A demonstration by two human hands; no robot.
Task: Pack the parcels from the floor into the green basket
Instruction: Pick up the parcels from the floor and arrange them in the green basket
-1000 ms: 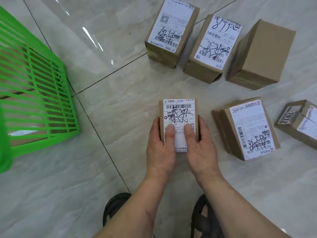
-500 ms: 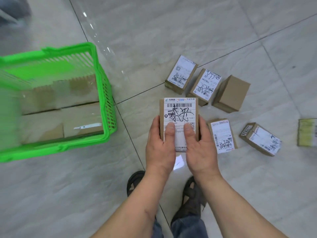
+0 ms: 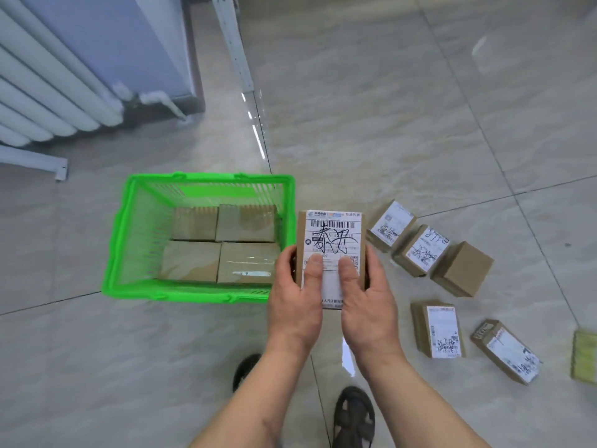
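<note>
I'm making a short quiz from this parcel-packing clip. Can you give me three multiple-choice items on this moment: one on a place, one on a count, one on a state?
1. Where is the green basket relative to the held parcel?
A. Left of it
B. Right of it
C. Under the person's feet

2. How many parcels already lie in the basket?
A. One
B. Four
C. Seven

3. How is the held parcel gripped?
A. By the left hand alone
B. By both hands, thumbs on the label
C. By nobody; it lies on the floor

Answers:
1 A: the basket sits left of the parcel.
2 B: four brown boxes cover its bottom.
3 B: the right hand grips it too.
</note>
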